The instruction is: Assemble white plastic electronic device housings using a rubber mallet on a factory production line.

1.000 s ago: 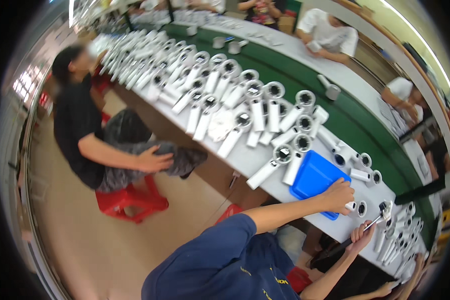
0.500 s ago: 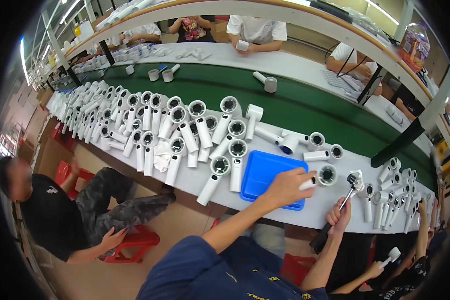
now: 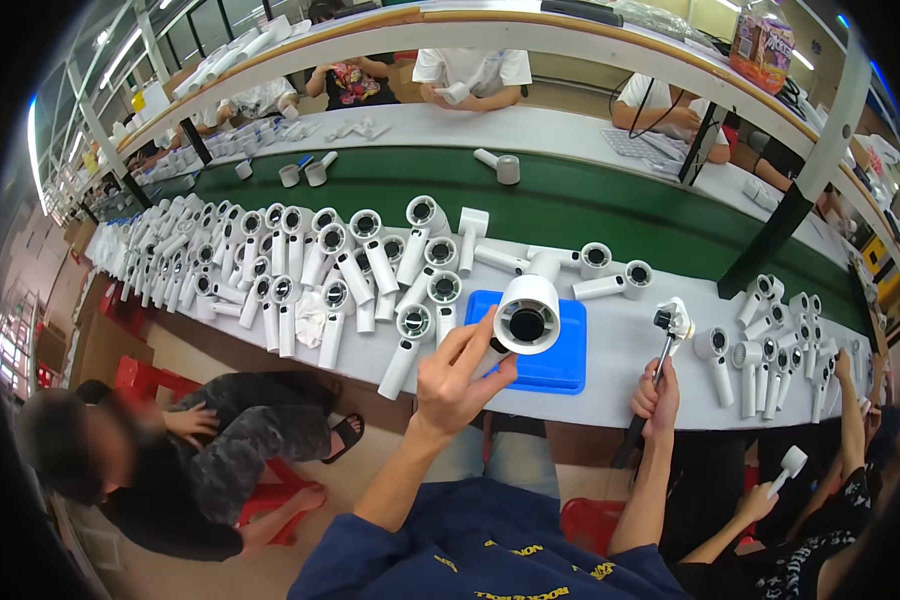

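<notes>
My left hand (image 3: 452,385) pinches a white handheld fan (image 3: 540,292), with thumb and fingers on its handle beside the round head. The fan's dark round opening is turned toward me, above a blue tray (image 3: 560,370). In my right hand (image 3: 656,402) is a slim metal rod (image 3: 662,358) with a black grip below the fist. At its top sit a black end piece and a crumpled white piece, whose kind I cannot make out. Several more white fans (image 3: 415,322) lie left of the tray, and two (image 3: 638,273) lie beyond it.
A green conveyor belt (image 3: 390,190) runs behind the white table, carrying a few fans. More fans (image 3: 750,355) stand clustered at the right. A white cloth (image 3: 312,318) lies among the left fans. A shelf post (image 3: 770,240) rises at the right. Co-workers sit all around.
My left hand has brought its fan leftward and up, turning the opening toward me. The right hand still grips the rod. My view has shifted a little.
</notes>
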A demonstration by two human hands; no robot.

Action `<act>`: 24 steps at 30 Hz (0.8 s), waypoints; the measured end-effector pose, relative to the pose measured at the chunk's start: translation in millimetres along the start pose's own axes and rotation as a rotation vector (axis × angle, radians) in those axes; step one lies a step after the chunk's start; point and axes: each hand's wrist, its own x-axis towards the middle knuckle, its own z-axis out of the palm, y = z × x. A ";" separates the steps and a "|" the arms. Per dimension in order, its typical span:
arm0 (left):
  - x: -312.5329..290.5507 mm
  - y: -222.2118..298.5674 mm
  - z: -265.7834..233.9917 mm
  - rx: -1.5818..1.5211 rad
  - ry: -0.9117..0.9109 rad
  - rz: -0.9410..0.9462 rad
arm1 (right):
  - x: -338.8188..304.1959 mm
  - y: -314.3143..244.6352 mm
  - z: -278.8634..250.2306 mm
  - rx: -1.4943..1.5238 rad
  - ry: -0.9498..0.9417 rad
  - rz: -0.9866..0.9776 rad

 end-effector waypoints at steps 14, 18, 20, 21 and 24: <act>5.2 -34.2 20.6 -0.304 0.056 0.158 | -6.2 12.5 13.5 -0.169 0.156 -0.109; 1.9 -37.7 33.2 -0.355 0.098 0.130 | -5.1 11.2 14.3 -0.128 0.150 -0.073; 2.3 -37.8 40.3 -0.397 0.158 0.114 | -2.2 8.8 14.7 -0.135 0.150 -0.063; 3.0 -37.6 42.2 -0.391 0.158 0.110 | -2.0 8.8 14.7 -0.139 0.153 -0.053; 5.8 -36.2 38.6 -0.392 0.132 0.072 | 1.4 10.0 18.9 -0.139 0.109 -0.040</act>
